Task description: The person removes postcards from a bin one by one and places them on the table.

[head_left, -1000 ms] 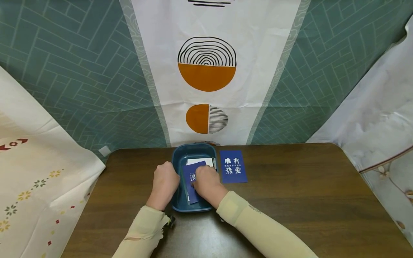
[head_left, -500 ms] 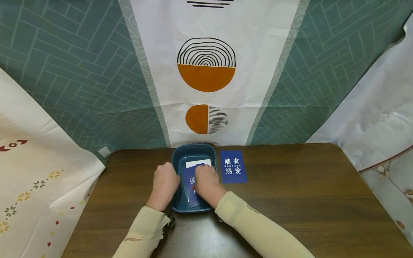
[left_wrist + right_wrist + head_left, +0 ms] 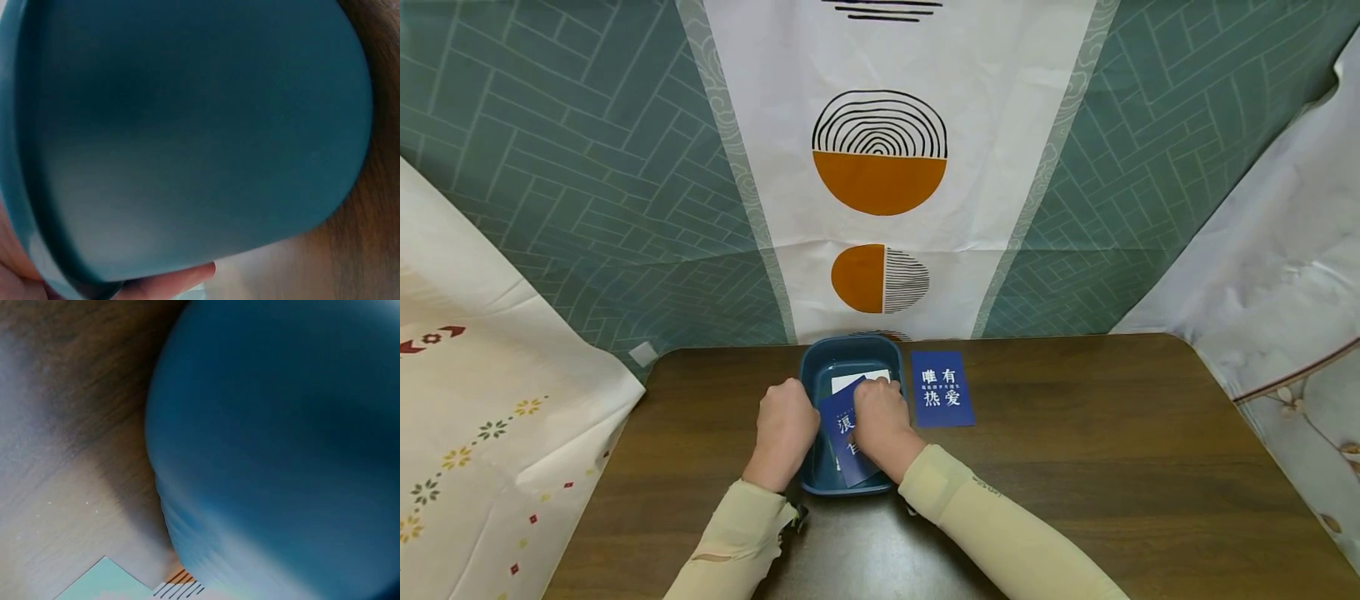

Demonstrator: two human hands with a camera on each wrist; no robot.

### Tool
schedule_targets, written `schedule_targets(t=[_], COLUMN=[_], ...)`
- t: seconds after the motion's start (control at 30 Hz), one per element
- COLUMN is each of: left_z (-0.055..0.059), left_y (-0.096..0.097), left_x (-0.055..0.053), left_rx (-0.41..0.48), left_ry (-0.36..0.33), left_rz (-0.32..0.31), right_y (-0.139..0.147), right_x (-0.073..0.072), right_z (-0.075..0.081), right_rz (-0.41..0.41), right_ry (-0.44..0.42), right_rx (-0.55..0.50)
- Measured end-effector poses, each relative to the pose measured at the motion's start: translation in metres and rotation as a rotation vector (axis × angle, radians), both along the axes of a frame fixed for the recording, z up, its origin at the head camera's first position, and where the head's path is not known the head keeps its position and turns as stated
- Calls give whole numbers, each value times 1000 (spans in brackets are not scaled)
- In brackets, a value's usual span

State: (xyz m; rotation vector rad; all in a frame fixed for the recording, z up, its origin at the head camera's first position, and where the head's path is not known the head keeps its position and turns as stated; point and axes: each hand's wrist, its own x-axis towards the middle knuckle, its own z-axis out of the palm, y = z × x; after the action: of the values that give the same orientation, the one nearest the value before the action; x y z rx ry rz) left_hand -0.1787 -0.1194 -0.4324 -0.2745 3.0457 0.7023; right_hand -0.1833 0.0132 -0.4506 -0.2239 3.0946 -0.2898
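A deep blue plastic tray (image 3: 831, 354) sits at the table's far edge. My left hand (image 3: 782, 433) grips its left rim; in the left wrist view a finger (image 3: 181, 280) shows beneath the tray wall (image 3: 187, 137). Inside lies a white card (image 3: 847, 382), mostly covered by a dark blue card (image 3: 837, 427) with white characters, which sits slanted. My right hand (image 3: 883, 425), fingers curled, holds that blue card at its right side; the fingertips are hidden. The right wrist view is mostly the tray's outer wall (image 3: 262, 425), with no hand showing.
Just right of the tray a second blue card (image 3: 943, 415) with white characters lies flat on the wooden table (image 3: 1112, 467). A patterned cloth (image 3: 880, 233) hangs behind the table, and pale cloths (image 3: 497, 433) drape at both sides.
The blue card in the tray has turned counterclockwise and slid slightly left and towards me under my right hand. The left hand and the tray have stayed nearly still.
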Motion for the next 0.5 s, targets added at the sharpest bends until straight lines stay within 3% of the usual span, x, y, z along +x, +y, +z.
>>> schedule_targets(t=[0.23,0.5], left_z=[1,-1], left_y=[2,1], left_x=[1,0], left_rx=[2,2], left_ry=[-16,16], left_rz=[9,9], right_y=[1,8], right_x=[0,0], right_z=[1,6], right_rz=[5,34], right_ry=[23,120], right_rx=[-6,-28])
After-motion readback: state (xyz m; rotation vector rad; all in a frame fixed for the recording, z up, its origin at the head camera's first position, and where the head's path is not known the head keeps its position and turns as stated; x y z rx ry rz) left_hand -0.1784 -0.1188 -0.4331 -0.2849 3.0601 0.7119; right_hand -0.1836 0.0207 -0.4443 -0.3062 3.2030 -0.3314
